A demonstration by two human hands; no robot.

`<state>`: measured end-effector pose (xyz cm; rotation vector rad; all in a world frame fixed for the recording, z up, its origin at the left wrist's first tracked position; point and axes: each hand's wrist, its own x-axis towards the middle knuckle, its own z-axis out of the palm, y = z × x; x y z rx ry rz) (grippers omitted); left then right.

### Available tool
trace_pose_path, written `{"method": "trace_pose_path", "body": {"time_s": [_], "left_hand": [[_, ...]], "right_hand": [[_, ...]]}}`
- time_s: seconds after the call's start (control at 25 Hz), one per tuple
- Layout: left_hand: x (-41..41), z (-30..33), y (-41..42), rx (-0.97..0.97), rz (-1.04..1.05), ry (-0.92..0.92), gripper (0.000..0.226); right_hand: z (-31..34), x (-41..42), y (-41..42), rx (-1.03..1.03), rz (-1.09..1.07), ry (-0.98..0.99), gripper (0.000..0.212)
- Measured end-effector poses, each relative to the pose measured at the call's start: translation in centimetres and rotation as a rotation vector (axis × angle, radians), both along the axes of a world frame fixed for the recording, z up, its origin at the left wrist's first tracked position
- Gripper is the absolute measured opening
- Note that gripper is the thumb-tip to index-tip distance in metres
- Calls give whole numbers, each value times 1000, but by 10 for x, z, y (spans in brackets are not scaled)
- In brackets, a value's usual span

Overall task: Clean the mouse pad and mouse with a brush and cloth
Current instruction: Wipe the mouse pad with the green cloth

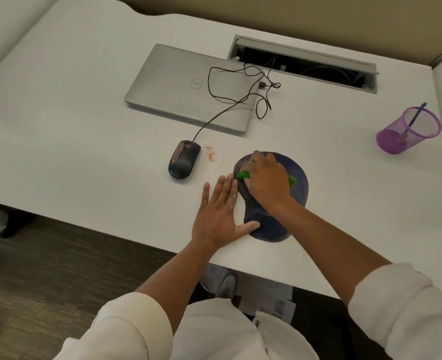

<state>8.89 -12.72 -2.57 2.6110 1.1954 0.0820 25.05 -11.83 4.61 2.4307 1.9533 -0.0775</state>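
Right of centre on the table (84, 141), the right hand (266, 178) grips a green brush (243, 175) on the blue mouse pad (299, 183). The left hand (218, 211), fingers spread flat, steadies the pad's left edge. The mouse (183, 159) sits left of the pad.

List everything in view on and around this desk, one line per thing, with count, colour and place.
desk: one, white, fills most of the view
laptop: one, silver, lid closed, far centre of the desk
cable tray: one, grey, open slot behind the laptop
mouse: one, black with brownish smears, wired, left of the mouse pad
mouse cable: one, black, runs from the mouse across the laptop
crumbs: small patch, tan, between the mouse and the pad
mouse pad: one, dark blue, near the front edge
brush: one, green, on the pad under the right hand
pen cup: one, purple mesh, far right, holding one blue pen
left hand: flat on the desk, thumb on the pad's edge
right hand: grips the brush
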Motion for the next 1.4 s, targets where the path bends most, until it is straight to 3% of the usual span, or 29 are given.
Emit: {"method": "trace_pose_path", "body": {"time_s": [0.2,0.4,0.76,1.0,1.16,1.4], "left_hand": [[-1,-1,0,-2,-3,-5,109],[-1,-3,0,21,-28,-14,103],[-1,-1,-2,22,-9,-17,100],[-1,-2,0,13,-16,-22,101],[-1,-2,-1,20,-11,-23,101],[-1,-2,-2,16,-6,-37,101]], "right_hand": [[6,5,25,0,-148,74,22],[2,-3,2,-37,-34,141,18],[9,9,43,-21,-68,71,21],[9,-3,16,-32,-42,245,15],[1,9,21,-23,0,177,14],[6,45,40,-9,-133,114,20]]}}
